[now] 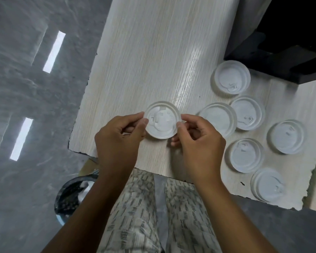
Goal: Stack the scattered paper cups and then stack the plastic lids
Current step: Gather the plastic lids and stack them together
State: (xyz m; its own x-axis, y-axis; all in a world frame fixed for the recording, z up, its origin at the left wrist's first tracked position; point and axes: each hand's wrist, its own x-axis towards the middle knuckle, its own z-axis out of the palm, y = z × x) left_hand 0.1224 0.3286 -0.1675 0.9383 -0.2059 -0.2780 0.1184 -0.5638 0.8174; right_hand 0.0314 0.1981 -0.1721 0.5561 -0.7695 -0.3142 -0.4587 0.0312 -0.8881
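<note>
A white plastic lid (161,120) is held just above the pale wooden table (153,52) near its front edge. My left hand (119,137) pinches the lid's left rim and my right hand (199,141) pinches its right rim. Several more white lids lie flat to the right: one at the back (230,79), two side by side in the middle (218,118) (247,113), one at the far right (285,136), one nearer me (245,155) and one at the front edge (266,185). No paper cups are in view.
A black object (285,39) stands on the table's far right corner, behind the lids. A bin with a dark liner (71,194) sits on the grey floor below the table's left front corner. My patterned trousers (144,216) show under the table edge.
</note>
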